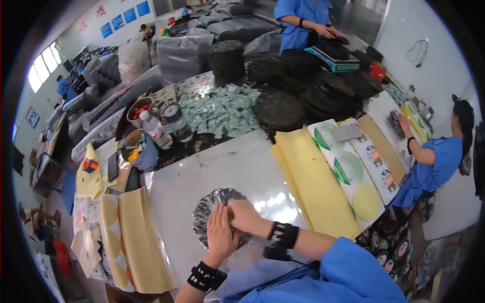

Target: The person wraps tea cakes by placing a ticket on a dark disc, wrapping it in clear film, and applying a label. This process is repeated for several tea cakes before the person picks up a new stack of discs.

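Observation:
On the white tabletop in front of me lies a round dark disc in crinkled, shiny clear plastic. My left hand rests on top of it, fingers stretched out and lying flat. My right hand is beside it, over the disc's right part, with its fingers curled in. Whatever the right fingers pinch, perhaps a fold of the plastic, is hidden from view. Both wrists wear black bands.
Yellow sheets and round-label sheets lie to the right, brown sheets to the left. Behind are small green-white packets, stacked dark discs, a bottle and a jar. Two co-workers in blue work nearby.

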Demonstrator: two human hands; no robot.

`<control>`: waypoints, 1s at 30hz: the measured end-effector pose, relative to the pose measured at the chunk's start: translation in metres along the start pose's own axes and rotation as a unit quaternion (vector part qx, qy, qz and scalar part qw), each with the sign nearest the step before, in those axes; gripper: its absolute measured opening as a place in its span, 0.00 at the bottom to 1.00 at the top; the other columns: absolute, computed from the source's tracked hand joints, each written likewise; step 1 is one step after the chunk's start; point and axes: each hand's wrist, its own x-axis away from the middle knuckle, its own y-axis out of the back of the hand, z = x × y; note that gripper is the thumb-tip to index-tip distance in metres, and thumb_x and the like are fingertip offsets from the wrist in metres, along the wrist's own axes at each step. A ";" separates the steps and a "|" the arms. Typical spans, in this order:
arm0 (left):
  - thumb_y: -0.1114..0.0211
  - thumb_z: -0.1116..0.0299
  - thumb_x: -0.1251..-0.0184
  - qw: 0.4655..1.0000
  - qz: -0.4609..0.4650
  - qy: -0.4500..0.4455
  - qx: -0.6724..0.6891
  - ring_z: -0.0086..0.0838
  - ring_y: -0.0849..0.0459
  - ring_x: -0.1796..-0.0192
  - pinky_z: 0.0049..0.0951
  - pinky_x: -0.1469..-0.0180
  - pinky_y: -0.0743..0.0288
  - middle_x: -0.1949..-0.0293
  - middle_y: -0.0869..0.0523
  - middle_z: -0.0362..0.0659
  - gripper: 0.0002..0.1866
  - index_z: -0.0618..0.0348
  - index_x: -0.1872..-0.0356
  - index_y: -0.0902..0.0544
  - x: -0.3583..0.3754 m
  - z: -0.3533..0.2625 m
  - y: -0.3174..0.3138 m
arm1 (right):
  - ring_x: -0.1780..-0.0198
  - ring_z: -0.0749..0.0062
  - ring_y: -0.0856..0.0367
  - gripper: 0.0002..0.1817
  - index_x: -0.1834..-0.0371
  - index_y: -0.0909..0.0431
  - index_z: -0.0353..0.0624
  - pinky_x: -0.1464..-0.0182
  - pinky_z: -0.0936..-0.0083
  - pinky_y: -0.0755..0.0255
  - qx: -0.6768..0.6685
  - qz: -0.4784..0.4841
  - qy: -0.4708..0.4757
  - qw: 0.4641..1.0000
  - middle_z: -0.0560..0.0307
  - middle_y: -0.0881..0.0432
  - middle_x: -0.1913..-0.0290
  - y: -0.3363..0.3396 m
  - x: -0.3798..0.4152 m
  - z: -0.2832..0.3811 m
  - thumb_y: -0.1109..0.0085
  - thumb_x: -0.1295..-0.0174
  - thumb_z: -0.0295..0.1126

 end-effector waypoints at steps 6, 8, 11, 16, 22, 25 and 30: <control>0.33 0.58 0.41 0.997 0.007 0.002 -0.079 0.55 0.40 0.22 0.52 0.21 0.50 0.26 0.34 0.64 0.39 0.74 0.31 0.31 -0.006 -0.019 -0.004 | 0.57 0.50 0.20 0.13 0.58 0.26 0.37 0.54 0.62 0.25 -0.236 -0.031 0.070 0.969 0.44 0.23 0.61 0.031 0.047 -0.014 0.37 0.46 0.22; 0.33 0.58 0.40 0.997 0.004 -0.003 -0.079 0.55 0.40 0.22 0.51 0.21 0.49 0.26 0.34 0.64 0.39 0.73 0.31 0.30 -0.001 -0.020 -0.002 | 0.55 0.51 0.19 0.10 0.61 0.22 0.39 0.53 0.62 0.24 -0.038 -0.196 0.015 0.980 0.46 0.21 0.59 0.081 0.072 -0.050 0.37 0.48 0.22; 0.34 0.58 0.39 0.996 0.007 -0.009 -0.092 0.55 0.39 0.22 0.52 0.22 0.49 0.27 0.33 0.63 0.38 0.74 0.32 0.30 -0.003 -0.021 -0.004 | 0.44 0.44 0.21 0.16 0.51 0.25 0.36 0.45 0.57 0.24 0.388 -0.292 -0.157 0.860 0.38 0.21 0.49 0.162 0.123 -0.142 0.40 0.43 0.28; 0.37 0.59 0.37 0.995 0.003 -0.011 -0.100 0.57 0.41 0.22 0.54 0.22 0.51 0.26 0.35 0.63 0.37 0.74 0.30 0.32 -0.001 -0.021 -0.007 | 0.37 0.33 0.23 0.13 0.55 0.26 0.32 0.38 0.49 0.25 0.591 -0.249 -0.175 0.747 0.24 0.25 0.37 0.201 0.142 -0.249 0.45 0.37 0.30; 0.38 0.61 0.36 0.993 0.000 -0.013 -0.114 0.57 0.42 0.22 0.55 0.22 0.51 0.25 0.36 0.62 0.37 0.74 0.29 0.34 -0.001 -0.021 -0.006 | 0.55 0.42 0.14 0.08 0.60 0.25 0.40 0.58 0.56 0.18 0.529 -0.194 -0.194 0.803 0.36 0.16 0.55 0.236 0.141 -0.224 0.45 0.37 0.31; 0.37 0.58 0.36 0.992 -0.003 -0.014 -0.124 0.56 0.41 0.22 0.54 0.22 0.51 0.25 0.36 0.62 0.38 0.74 0.30 0.33 0.000 -0.021 -0.007 | 0.66 0.48 0.16 0.08 0.65 0.22 0.43 0.65 0.52 0.23 0.421 -0.328 -0.296 0.792 0.49 0.17 0.69 0.294 0.170 -0.277 0.47 0.34 0.34; 0.36 0.59 0.36 0.993 -0.011 0.004 -0.119 0.56 0.40 0.22 0.54 0.22 0.50 0.26 0.34 0.62 0.37 0.73 0.30 0.33 -0.006 -0.027 -0.004 | 0.73 0.63 0.25 0.11 0.59 0.22 0.36 0.68 0.60 0.25 0.429 -0.637 -0.143 0.624 0.50 0.18 0.70 0.414 0.358 -0.390 0.44 0.31 0.35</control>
